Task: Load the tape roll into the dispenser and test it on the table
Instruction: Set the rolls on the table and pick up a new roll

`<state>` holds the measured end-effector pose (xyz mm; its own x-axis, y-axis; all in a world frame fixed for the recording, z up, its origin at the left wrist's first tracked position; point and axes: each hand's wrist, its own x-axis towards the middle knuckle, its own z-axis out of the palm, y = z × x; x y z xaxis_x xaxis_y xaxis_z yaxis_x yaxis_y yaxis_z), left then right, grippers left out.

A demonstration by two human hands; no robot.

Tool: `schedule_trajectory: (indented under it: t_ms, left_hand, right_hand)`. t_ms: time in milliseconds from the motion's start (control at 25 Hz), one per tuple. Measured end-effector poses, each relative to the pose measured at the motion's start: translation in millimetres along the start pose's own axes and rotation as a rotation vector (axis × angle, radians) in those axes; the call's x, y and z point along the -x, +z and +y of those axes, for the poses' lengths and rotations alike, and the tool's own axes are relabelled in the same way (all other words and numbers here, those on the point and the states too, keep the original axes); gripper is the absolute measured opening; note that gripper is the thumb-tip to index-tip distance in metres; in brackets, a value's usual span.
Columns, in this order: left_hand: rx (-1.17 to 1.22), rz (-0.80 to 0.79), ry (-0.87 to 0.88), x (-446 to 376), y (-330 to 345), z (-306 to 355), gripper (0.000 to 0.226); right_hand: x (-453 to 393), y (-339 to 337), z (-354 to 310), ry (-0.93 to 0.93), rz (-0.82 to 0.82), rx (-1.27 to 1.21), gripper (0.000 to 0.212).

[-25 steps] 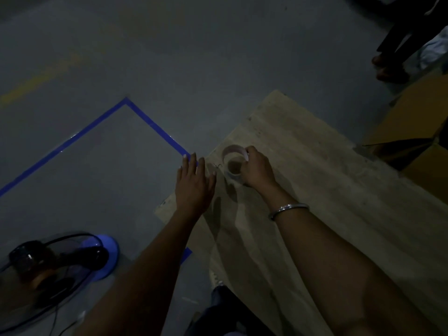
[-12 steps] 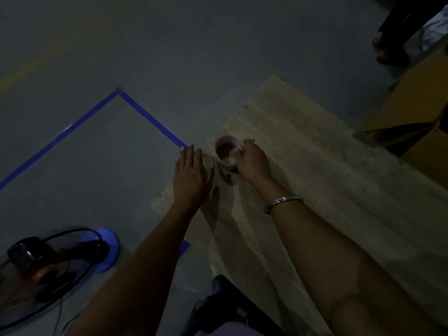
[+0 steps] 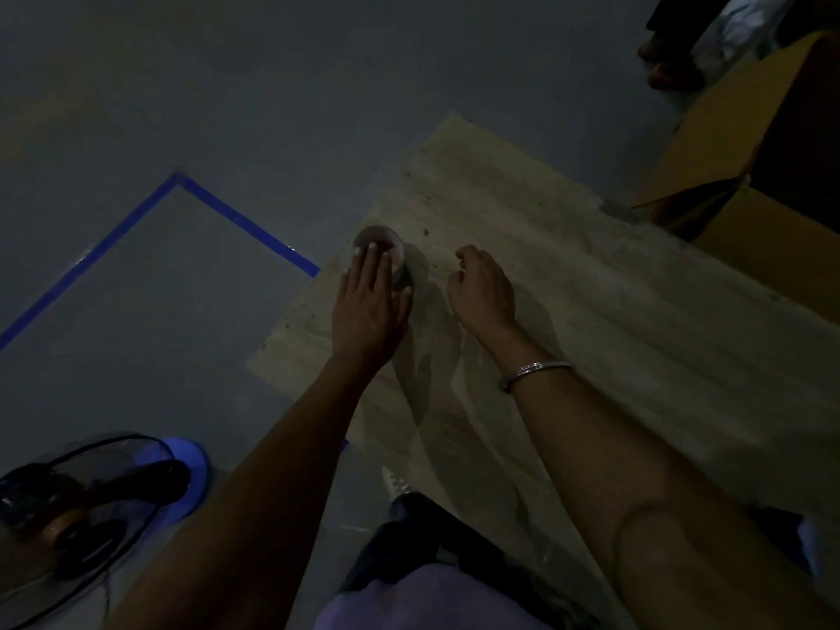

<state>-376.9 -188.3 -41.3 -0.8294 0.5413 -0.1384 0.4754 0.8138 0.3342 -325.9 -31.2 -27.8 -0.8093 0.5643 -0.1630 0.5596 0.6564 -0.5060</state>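
1. The left hand (image 3: 369, 306) is lying over the tape roll (image 3: 381, 247) w/ fingers (image 3: 379, 270) straight and laid across its top, thumb alongside. It's pressing or steadying, not curling round it.

2. The right hand (image 3: 482, 295) is hovering just beside the roll, apart from it, fingers curled in loosely and grasping nothing visible. Can't tell whether a thin tape end is pinched there; light is too dim.

3. The roll is sitting on the wooden table (image 3: 613, 334), near the edge closest to the blue floor tape (image 3: 245, 220). No dispenser is showing anywhere in view, so loading is looking not yet begun.

4. Risk, judging from this: the roll is resting close to the table edge, and a flat hand on a round thing is giving poor control. A sideways push could be sending it rolling off onto the floor.

5. Risk: if clear tape is already lying stuck on the wood (faint shiny streaks near the arms are suggesting that, not certain), lifting the roll fast may be tearing or twisting it.

6. Risk: dim light is making the free tape end hard to find; fumbling could be folding it back on itself.

7. Further out: a fan (image 3: 91, 502) is standing on the floor to the left, a cardboard box (image 3: 750, 143) to the far right, another person's feet (image 3: 663, 61) beyond it. None is near enough to be interfering.
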Motion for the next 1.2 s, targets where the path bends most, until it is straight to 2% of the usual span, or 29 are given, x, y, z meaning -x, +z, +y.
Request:
schedule_trajectory:
  t_ms: [560,960,1200]
  left_hand:
    - [-0.044,-0.068,0.334,95.7,58.6,170.5,0.068]
    - [-0.100,-0.129,0.531,182.9,107.5,283.1,0.069]
    - [-0.106,-0.178,0.666,218.5,138.4,327.1,0.068]
  right_hand:
    - [150.6,-98.9,173.2,0.154,0.143,0.167,0.042]
    - [261.9,-146.3,289.3,0.284,0.256,0.125,0.041]
    - [309.2,-154.7,332.1,0.382,0.346,0.107,0.043]
